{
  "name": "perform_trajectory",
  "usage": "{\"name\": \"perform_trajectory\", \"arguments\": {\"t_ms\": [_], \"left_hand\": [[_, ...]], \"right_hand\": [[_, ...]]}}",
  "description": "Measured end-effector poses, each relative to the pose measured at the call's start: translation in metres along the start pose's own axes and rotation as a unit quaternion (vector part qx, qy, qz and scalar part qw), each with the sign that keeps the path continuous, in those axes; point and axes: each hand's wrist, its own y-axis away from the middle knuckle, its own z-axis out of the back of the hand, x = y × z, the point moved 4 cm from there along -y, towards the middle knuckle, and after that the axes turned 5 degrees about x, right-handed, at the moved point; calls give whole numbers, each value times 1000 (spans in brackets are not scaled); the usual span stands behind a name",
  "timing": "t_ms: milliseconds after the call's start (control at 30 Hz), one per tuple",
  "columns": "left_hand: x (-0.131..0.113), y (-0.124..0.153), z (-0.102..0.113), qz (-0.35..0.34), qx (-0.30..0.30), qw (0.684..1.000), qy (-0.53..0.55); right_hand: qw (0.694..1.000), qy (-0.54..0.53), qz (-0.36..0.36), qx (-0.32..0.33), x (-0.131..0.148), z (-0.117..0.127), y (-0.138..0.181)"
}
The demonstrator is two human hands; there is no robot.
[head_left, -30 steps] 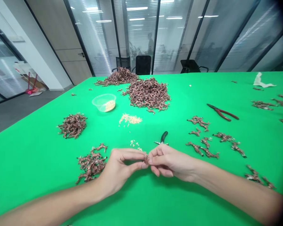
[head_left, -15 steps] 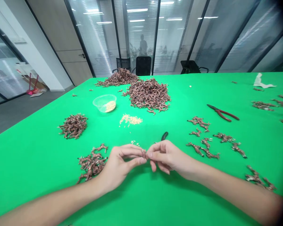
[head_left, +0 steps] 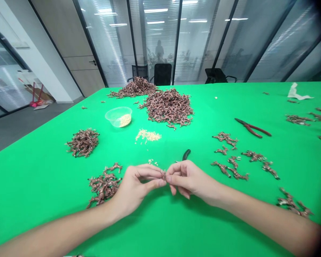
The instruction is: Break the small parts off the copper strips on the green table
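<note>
Over the green table (head_left: 176,228), my left hand (head_left: 135,189) and my right hand (head_left: 189,178) meet fingertip to fingertip. Both pinch one small copper-coloured piece (head_left: 164,175), mostly hidden by the fingers. A small heap of the same copper pieces (head_left: 103,185) lies just left of my left hand. Black-handled small pliers (head_left: 186,155) lie on the cloth right behind my right hand, partly hidden by it. A few tiny pale beads (head_left: 153,162) are scattered just beyond my fingertips.
A clear plastic bowl (head_left: 118,116) holds pale beads, with a loose bead patch (head_left: 147,135) near it. Large copper heaps (head_left: 168,107) sit at the back, another heap (head_left: 82,142) at left, scattered pieces (head_left: 238,160) at right. Red-handled pliers (head_left: 253,127) lie right.
Both hands drifted slightly away from me and a little left, staying pinched on the piece. The right hand now hides more of the black pliers.
</note>
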Motion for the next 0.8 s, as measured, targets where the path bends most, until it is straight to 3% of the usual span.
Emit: {"name": "perform_trajectory", "arguments": {"t_ms": [533, 800], "left_hand": [[5, 2, -3, 58, 18, 998, 30], [-2, 4, -2, 28, 37, 999, 18]], "right_hand": [[1000, -7, 16, -10, 2, 1, -1], [1000, -5, 13, -26, 1, 1, 1]]}}
